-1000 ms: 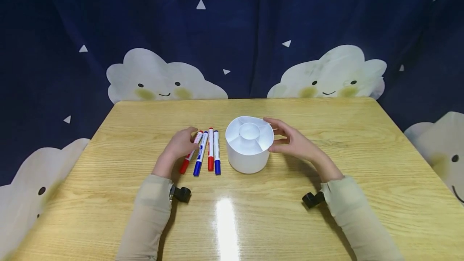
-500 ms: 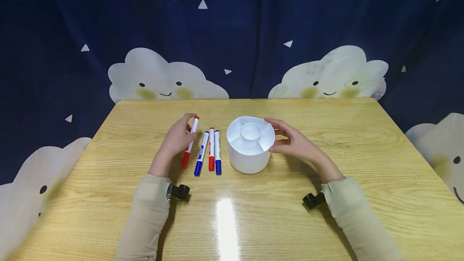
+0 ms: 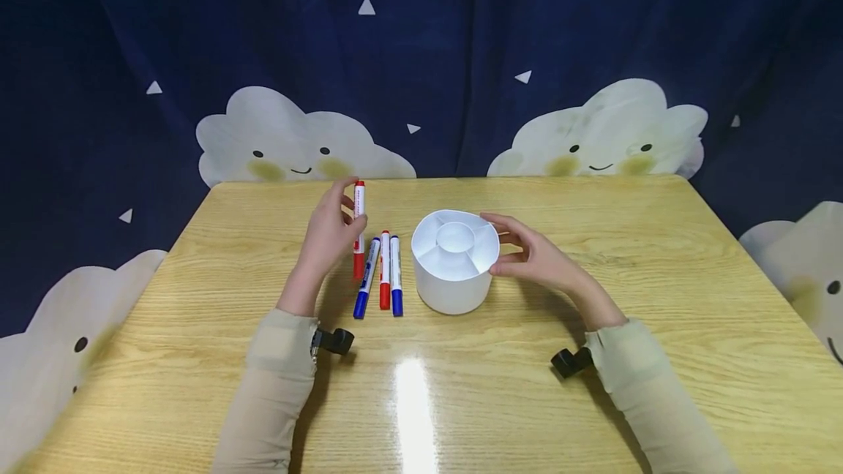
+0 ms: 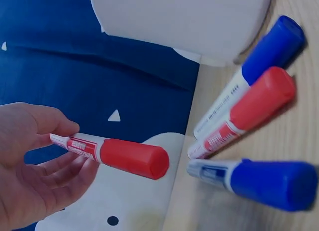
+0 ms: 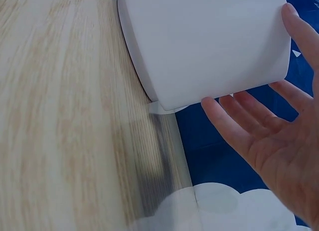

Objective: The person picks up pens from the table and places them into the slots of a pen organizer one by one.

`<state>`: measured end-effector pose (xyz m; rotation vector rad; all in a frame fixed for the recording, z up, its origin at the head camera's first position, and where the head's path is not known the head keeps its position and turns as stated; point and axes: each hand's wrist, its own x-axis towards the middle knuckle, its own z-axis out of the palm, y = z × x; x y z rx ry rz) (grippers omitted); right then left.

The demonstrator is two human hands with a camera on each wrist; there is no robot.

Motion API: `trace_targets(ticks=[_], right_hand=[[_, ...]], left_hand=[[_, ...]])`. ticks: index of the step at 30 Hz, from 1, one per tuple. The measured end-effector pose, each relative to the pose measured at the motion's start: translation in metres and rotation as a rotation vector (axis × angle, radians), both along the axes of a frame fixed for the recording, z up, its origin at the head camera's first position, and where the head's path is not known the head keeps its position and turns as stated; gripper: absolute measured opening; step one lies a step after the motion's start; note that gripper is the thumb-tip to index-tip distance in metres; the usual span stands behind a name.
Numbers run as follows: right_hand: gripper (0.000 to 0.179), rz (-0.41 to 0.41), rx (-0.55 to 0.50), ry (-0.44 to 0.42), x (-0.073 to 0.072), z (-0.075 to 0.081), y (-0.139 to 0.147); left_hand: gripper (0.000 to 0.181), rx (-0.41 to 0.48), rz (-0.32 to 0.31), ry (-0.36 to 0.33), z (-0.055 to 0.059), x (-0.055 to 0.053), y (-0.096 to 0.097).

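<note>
1. Currently, the left hand [image 3: 331,231] pinches a red-capped marker [image 4: 110,152] by its barrel, cap end toward the person, left of the other markers.
2. Near it on the table [image 3: 481,393] lie a slanted blue-capped marker [image 3: 366,278], a second red-capped marker [image 3: 385,269] and a straighter blue-capped marker [image 3: 396,275].
3. The right hand [image 3: 536,260] curves thumb and fingers around the rim of the white organizer [image 3: 451,292], right of the markers.
4. The free cap end could swing if the pinch slackens.
5. Carried low, it could knock the slanted marker and set it rolling.
6. A bump could slide the organizer, since the right-hand hold looks light.
7. The held marker's red label [image 4: 83,147] seems to read "MARKER", though small and blurred; I can make out no brand.
</note>
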<state>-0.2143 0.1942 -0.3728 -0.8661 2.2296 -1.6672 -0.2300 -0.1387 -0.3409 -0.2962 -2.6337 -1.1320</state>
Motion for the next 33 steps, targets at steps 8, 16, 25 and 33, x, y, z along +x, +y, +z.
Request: trace_targets(ticks=[8, 16, 25, 33], right_hand=[[0.075, -0.003, 0.0, 0.004, 0.001, 0.002, 0.001], [0.074, -0.012, 0.001, -0.006, 0.002, 0.004, 0.0], [0.075, -0.01, -0.005, -0.009, 0.001, 0.004, -0.001], [0.075, -0.012, -0.005, -0.017, 0.002, 0.004, -0.001]], left_hand=[[0.058, 0.079, 0.021, 0.119, 0.014, -0.005, 0.009], [0.058, 0.162, 0.006, 0.175, 0.028, -0.006, 0.024], [0.057, 0.257, -0.017, 0.227, 0.038, -0.007, 0.041], [0.056, 0.338, -0.024, 0.263, 0.04, -0.005, 0.051]])
